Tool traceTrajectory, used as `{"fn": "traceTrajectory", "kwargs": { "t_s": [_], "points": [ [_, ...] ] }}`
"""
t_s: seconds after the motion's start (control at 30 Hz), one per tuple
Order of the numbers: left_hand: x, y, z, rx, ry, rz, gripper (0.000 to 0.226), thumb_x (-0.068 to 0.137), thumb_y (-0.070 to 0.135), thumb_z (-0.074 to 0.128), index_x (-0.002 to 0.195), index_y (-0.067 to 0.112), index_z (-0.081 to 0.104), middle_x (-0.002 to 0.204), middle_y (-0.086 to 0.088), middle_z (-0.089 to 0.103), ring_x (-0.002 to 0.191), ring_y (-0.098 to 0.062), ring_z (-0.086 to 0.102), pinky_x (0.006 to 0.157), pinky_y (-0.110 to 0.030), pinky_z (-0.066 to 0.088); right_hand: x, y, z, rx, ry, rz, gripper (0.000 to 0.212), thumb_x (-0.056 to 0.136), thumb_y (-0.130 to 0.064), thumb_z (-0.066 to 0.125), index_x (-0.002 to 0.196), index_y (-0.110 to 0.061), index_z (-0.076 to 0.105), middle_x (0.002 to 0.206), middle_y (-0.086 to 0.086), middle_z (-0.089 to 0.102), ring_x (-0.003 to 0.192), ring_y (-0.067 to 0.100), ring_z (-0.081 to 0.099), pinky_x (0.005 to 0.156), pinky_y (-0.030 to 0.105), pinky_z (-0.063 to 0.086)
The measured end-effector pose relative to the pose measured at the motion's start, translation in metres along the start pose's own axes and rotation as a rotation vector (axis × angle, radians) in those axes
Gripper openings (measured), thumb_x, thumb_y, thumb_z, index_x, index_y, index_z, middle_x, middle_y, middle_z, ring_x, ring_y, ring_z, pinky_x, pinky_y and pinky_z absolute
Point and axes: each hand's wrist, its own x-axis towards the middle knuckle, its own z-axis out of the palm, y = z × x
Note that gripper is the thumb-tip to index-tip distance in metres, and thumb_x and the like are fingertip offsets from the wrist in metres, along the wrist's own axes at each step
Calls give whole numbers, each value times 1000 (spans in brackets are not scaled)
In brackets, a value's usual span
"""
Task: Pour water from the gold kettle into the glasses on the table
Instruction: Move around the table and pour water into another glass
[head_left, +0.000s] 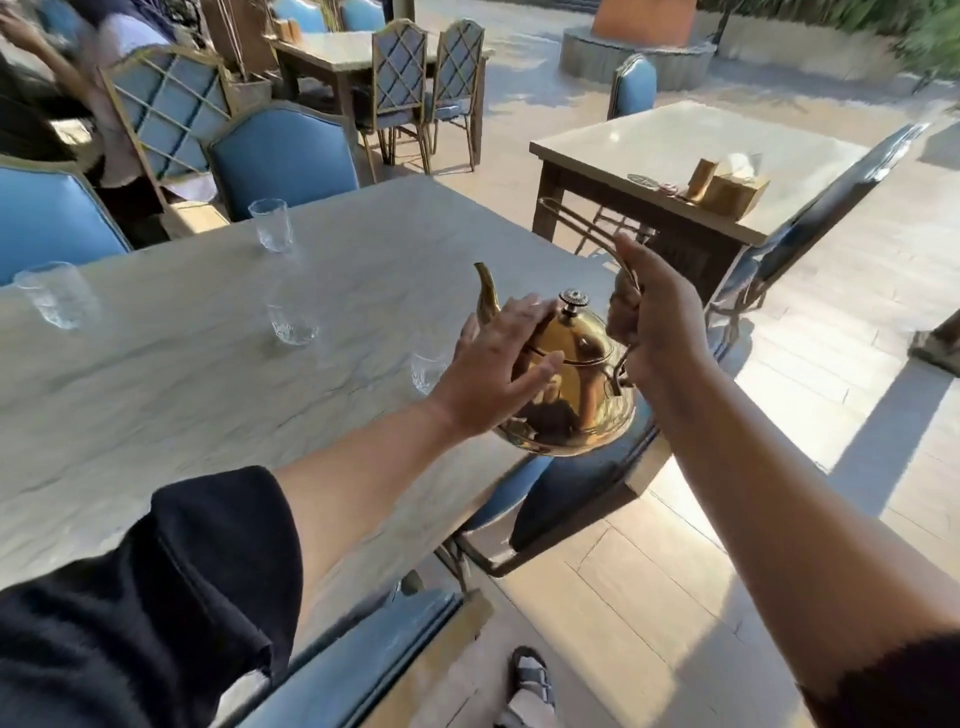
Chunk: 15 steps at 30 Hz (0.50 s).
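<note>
Because the desk (182, 374) ends just under the kettle (566, 384), a slip would drop it past the edge onto the chair (571, 499) below. The right hand (660, 322) has its fingers clamped on the handle, while the left hand (498, 364) lies flat, fingers apart, against the lid. The nearest glass (426, 371), half hidden behind that hand, could be knocked; leftward the desk is open.

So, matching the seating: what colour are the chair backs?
Blue padding, gold-toned frames; clearest in the head view.
</note>
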Motion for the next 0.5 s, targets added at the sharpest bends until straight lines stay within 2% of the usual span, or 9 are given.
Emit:
{"fn": "traceTrajectory", "kwargs": {
  "t_s": [0.1,0.23,0.33,0.4,0.5],
  "points": [
    [25,-14,11,0,12,-76,63,90,53,36,145,23,29,152,0,31,143,-15,22,114,-50,2,46,3,0,-56,-80,14,30,89,-29,60,64,-21,47,42,-10,33,42,8,21,42,21,18],
    [56,-32,30,12,37,-173,62,91,50,37,145,23,27,154,0,28,143,-15,20,115,-51,2,103,5,1,-131,-194,45,39,90,-26,59,56,-21,40,39,-9,30,38,8,20,41,21,16],
    [71,-43,45,9,40,-246,59,95,45,39,147,24,23,156,1,23,144,-13,17,115,-52,1,139,11,0,-198,-272,77,35,90,-25,58,58,-21,43,38,-10,31,36,6,21,40,19,15],
    [77,-49,53,0,27,-295,59,96,43,40,148,26,18,158,2,15,145,-12,11,114,-51,-3,159,17,0,-223,-324,103,32,90,-23,58,61,-20,44,38,-10,31,35,5,21,38,18,16],
    [82,-60,63,3,-22,-333,62,97,43,39,150,28,10,160,3,2,146,-11,1,114,-48,-5,184,27,-1,-270,-388,125,38,90,-22,59,56,-21,41,38,-10,31,35,6,21,37,18,17]
  ]
}}
